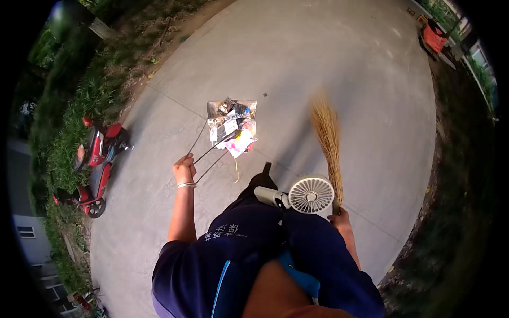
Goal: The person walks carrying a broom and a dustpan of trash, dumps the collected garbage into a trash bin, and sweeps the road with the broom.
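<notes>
Tan straw broom (326, 130), tip blurred; long axis runs away from wearer, bristles pointing forward, slightly left. Right hand (342, 218) grips near end; left hand (184, 168) clenches littered dustpan's (212, 110) rods (209, 153).

Seen from the middle of the view, the dustpan (212, 110) at 11 o'clock looks like thin metal, smooth and rather shiny. The litter (229, 127) in it seems to be paper and soft plastic, partly glossy. At 2 o'clock, the broom (328, 130) is of dry straw, rough and matt. The portable fan (312, 195) at 4 o'clock has smooth plastic. The bracelet (186, 185) at 8 o'clock shows a metallic shine. At 6 o'clock, the shirt (212, 259) is matt cloth. The scooter (97, 149) at 9 o'clock has glossy panels; the pavement (297, 47) at 12 o'clock is matt concrete.
</notes>
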{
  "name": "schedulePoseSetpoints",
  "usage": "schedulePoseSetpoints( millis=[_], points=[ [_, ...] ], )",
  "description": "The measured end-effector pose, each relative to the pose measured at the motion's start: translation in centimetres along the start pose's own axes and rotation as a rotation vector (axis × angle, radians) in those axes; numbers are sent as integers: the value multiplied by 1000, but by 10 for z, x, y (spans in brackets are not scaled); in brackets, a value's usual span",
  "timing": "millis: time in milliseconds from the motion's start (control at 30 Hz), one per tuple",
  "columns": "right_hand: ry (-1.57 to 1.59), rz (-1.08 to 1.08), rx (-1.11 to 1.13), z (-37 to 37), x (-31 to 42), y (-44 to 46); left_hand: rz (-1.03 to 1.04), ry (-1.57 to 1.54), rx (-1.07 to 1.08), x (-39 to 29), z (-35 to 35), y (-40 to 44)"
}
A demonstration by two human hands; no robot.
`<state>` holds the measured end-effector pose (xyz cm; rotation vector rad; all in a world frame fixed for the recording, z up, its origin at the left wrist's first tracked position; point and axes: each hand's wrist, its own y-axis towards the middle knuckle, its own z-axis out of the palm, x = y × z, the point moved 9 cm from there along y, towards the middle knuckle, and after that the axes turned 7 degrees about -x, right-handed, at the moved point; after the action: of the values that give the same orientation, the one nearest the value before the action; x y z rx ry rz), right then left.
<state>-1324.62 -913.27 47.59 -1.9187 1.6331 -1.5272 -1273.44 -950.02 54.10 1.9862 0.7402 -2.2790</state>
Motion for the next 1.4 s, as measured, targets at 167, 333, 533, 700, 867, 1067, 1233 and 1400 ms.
schedulePoseSetpoints(
  millis=[167,333,533,700,867,1067,1233,1400],
  points=[
    [47,-37,56,-17,139,159,33,1,4,-5,161,88],
    [-39,-154,1,-32,327,304,-2,24,3,-6,363,216],
    [-34,-108,-25,-64,447,360,26,136,27,-69,514,311],
    [-63,-145,-79,-68,578,488,7,82,16,-101,655,435],
    [-198,-409,-82,-101,736,696,59,70,-102,-123,825,544],
    [22,-149,91,-109,975,784,26,59,-110,-157,963,650],
    [-7,-263,86,-106,1153,914,26,12,-124,-169,1126,765],
    [-117,-365,-29,-124,1306,1025,-8,51,-118,-192,1310,895]
  ],
)
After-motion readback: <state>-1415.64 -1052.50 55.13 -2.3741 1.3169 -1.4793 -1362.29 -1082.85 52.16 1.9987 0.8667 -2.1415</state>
